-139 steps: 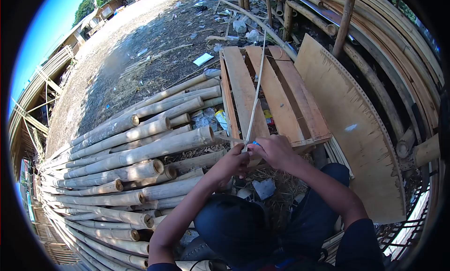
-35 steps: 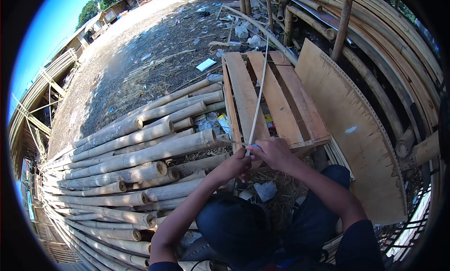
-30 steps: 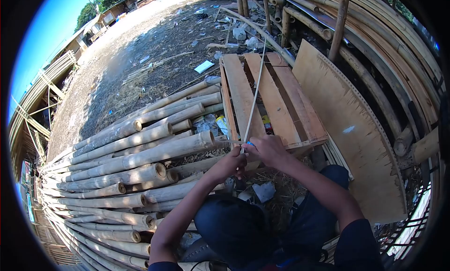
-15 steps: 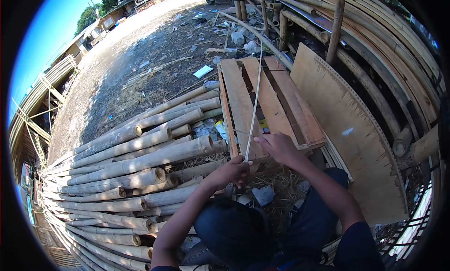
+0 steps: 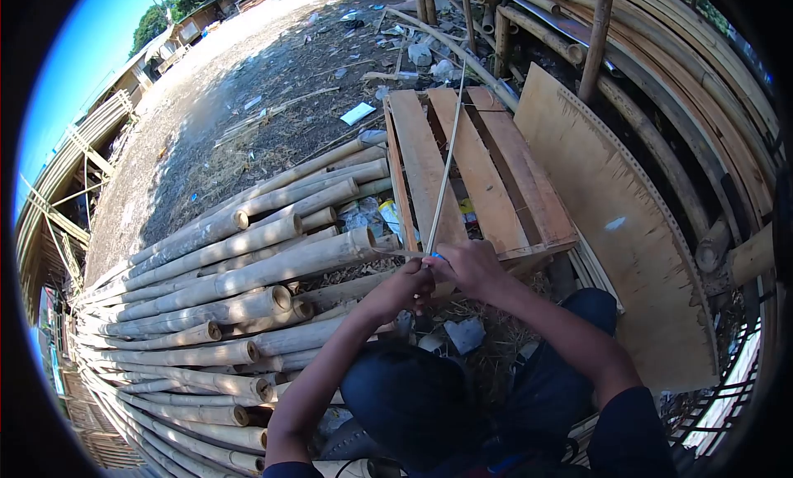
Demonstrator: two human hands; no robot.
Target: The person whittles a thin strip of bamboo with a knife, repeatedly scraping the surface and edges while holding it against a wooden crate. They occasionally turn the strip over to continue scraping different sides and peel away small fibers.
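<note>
left hand point(image 5: 400, 292) grips pale strip point(image 5: 444, 180), long axis forward over crate point(image 5: 477, 160); right hand point(image 5: 472, 267) grips knife point(image 5: 402, 252), blade crosswise.

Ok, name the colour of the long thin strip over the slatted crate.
The strip is pale cream, clearest in the head view.

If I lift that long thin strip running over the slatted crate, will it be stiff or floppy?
Probably springy: the strip is very narrow for its length, yet runs nearly straight over the slatted crate. It's likely light, being so slender.
</note>
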